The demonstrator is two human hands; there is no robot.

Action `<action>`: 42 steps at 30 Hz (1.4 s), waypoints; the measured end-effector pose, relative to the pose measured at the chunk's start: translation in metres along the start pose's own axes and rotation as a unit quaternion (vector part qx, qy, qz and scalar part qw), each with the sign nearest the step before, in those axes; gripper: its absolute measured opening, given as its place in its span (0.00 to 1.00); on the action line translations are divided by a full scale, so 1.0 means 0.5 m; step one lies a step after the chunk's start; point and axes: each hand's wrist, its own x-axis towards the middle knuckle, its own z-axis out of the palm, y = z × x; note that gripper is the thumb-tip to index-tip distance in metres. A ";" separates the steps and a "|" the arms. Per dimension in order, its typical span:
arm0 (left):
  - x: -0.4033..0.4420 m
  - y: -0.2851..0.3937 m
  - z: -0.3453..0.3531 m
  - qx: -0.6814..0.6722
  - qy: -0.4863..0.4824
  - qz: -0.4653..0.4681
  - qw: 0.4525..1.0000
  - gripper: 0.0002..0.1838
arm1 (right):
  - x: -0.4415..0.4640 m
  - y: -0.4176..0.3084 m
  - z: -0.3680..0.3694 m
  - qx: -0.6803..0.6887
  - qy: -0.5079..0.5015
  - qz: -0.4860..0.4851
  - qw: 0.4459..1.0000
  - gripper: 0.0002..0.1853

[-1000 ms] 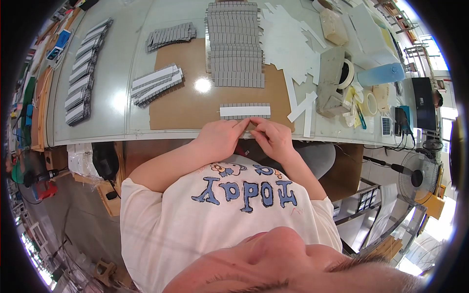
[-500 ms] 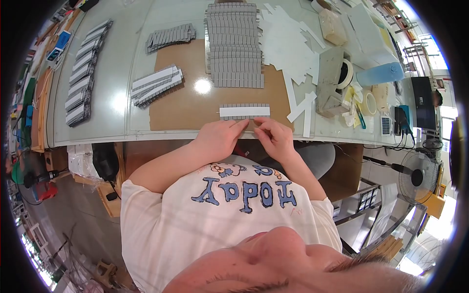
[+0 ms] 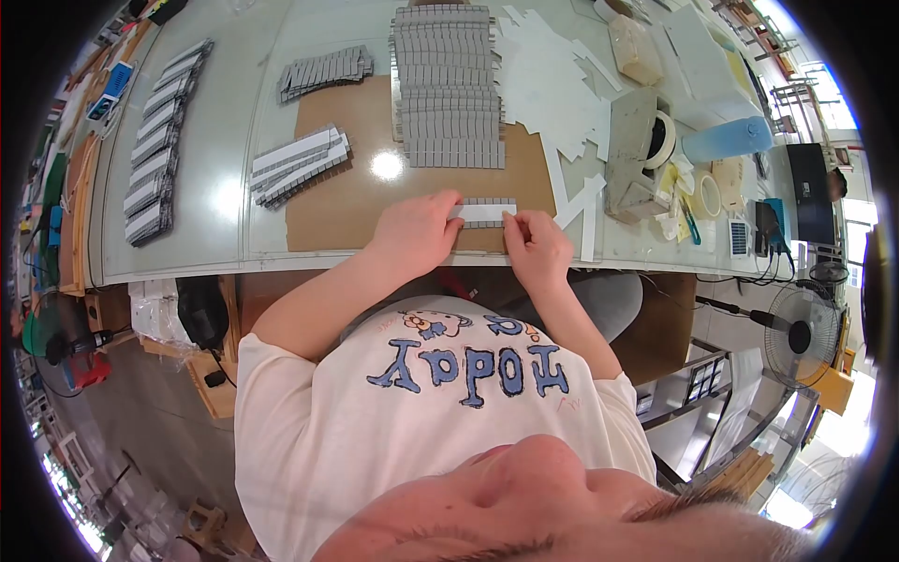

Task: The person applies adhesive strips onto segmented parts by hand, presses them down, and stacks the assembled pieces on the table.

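A grey segmented strip with a white band (image 3: 487, 213) lies near the table's front edge on the brown board (image 3: 375, 211). My left hand (image 3: 419, 229) covers the strip's left end, thumb and fingers closed on it. At the right end, my right hand (image 3: 538, 245) pinches the strip's corner. Left of my hands rests a small pile of similar white-banded strips (image 3: 300, 164). Beyond the held strip stand overlapping rows of grey strips (image 3: 451, 103).
White paper strips (image 3: 552, 84) spread at the back right, beside a grey box (image 3: 632, 159) with tape rolls and a blue bottle (image 3: 729, 140). A long row of banded strips (image 3: 167, 145) lies far left; a smaller grey pile (image 3: 325, 73) sits behind.
Both hands have moved from the strip's front edge to its two ends. My left hand has gone forward over the left end; my right hand now grips the right end.
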 end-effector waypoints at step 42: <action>-0.131 -0.088 -0.004 0.096 0.179 0.135 0.970 0.23 | -0.033 -0.013 -0.022 -0.079 -0.086 -0.157 0.981 0.23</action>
